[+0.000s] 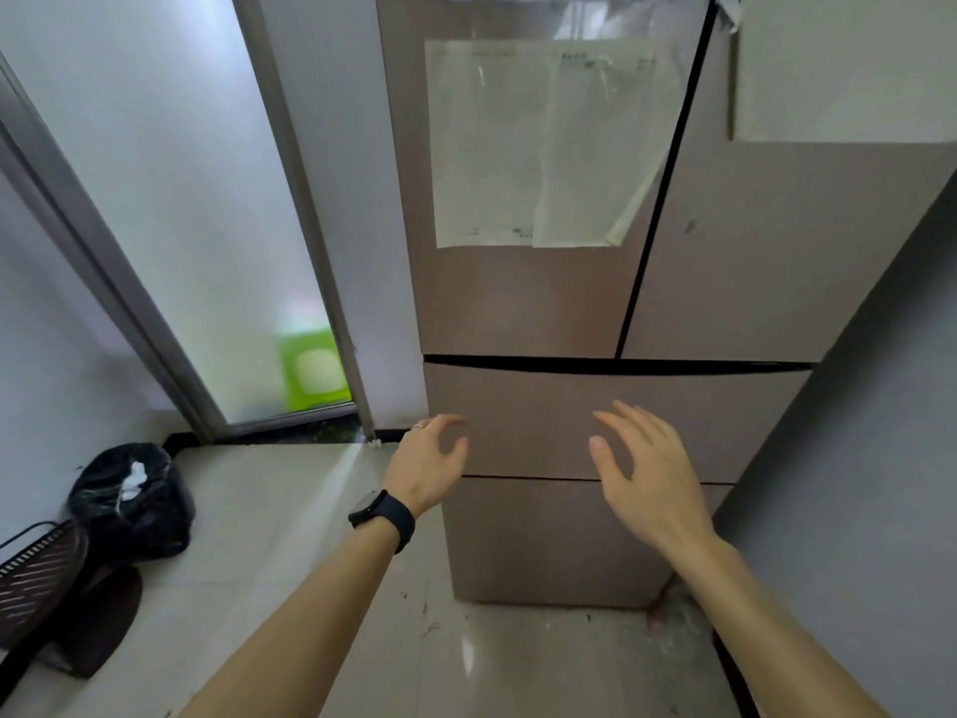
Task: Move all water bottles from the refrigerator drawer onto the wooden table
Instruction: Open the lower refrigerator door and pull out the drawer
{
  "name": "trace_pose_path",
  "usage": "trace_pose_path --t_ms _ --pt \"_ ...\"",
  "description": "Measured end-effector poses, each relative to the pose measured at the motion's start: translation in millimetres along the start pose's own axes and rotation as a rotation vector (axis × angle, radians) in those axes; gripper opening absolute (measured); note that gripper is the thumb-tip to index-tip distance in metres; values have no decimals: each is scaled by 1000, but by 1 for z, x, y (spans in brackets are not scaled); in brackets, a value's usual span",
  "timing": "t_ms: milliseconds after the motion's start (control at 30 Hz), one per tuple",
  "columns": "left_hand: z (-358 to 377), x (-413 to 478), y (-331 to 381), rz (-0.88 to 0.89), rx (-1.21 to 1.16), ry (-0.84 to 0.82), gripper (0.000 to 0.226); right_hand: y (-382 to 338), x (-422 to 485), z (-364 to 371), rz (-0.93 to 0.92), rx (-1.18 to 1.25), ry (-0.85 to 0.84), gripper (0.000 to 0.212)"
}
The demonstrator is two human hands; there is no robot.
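Brown closed refrigerator drawer [533, 422] lies just beyond spread, empty left hand [432, 466] and right hand [650, 484].

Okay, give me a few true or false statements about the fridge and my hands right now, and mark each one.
1. The upper drawer and the lower drawer are both closed. True.
2. The left hand holds a water bottle. False: it is empty with relaxed fingers, and no bottle is in view.
3. A black watch sits on the left wrist. True.
4. The right hand grips the top edge of the upper drawer. False: it is open in front of the drawer's face and grips nothing.
5. Papers are stuck on the fridge's upper left door. True.
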State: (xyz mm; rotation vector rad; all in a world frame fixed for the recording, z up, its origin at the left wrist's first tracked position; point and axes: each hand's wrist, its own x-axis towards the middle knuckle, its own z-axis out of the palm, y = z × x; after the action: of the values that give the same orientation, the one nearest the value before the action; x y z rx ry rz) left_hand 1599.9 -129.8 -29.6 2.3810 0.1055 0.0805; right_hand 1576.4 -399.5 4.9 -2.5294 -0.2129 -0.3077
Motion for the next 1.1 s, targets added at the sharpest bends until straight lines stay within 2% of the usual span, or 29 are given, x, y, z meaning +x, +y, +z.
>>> trace_pose_path --t_ms 200,300,400,567,767,900,1000,1100 --pt "-10 79 1 -159 -172 174 38 -18 121 8 -187 -85 170 50" --pt "-16 116 -7 -238 -345 252 58 -30 169 22 -233 -226 265 64" --pt "-15 142 -14 -283 -454 225 73 -29 202 46 -221 -327 330 78" --pt "2 163 -38 -285 -468 68 69 -5 236 89 -240 -386 531 87" --pt "12 174 -56 -274 -403 187 62 5 249 103 -317 -402 699 88" --pt "3 175 -56 -251 -286 213 42 4 248 100 -315 -406 682 90" --pt "3 158 -47 -231 -214 276 53 0 241 94 -290 -372 624 88" --pt "1 137 -42 -230 -133 266 49 -10 223 82 -261 -322 548 83"
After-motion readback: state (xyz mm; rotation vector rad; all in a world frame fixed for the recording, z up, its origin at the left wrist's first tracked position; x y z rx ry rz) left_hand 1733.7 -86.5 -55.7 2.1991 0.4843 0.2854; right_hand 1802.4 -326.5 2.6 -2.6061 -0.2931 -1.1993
